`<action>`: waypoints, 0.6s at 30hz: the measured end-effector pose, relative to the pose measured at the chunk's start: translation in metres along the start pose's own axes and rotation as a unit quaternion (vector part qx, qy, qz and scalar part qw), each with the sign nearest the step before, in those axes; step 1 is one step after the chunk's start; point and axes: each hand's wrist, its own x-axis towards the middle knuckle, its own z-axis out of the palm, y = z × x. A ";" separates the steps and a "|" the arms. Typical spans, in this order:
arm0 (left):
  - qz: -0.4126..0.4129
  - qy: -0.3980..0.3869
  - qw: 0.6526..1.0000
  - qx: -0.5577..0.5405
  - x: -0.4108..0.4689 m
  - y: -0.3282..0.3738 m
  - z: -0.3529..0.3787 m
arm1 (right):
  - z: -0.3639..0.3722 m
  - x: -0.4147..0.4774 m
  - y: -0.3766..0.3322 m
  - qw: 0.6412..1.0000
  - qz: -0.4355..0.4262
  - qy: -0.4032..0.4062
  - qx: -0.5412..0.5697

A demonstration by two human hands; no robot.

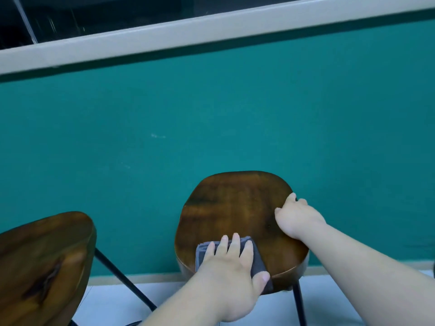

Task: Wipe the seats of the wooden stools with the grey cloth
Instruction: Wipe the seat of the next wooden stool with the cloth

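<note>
The left hand [226,276] lies flat, fingers spread, pressing the folded cloth [259,262] onto the near edge of the right stool [235,203]. The right hand [299,220] grips that seat's right rim, fingers curled over it. The left stool [42,255] stands apart.

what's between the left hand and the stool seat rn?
The folded grey cloth, pressed under the left hand at the near edge of the stool seat. The head view shows it.
</note>
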 end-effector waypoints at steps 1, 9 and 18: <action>-0.006 0.013 1.000 0.009 -0.003 0.003 0.004 | 0.000 0.000 0.000 1.000 -0.001 0.001 -0.001; -0.025 0.074 0.996 0.044 0.001 0.014 0.022 | 0.002 0.006 0.000 1.000 -0.004 -0.002 -0.011; -0.001 0.056 0.998 0.005 0.009 0.009 0.010 | 0.005 0.012 0.000 1.000 0.003 0.001 -0.022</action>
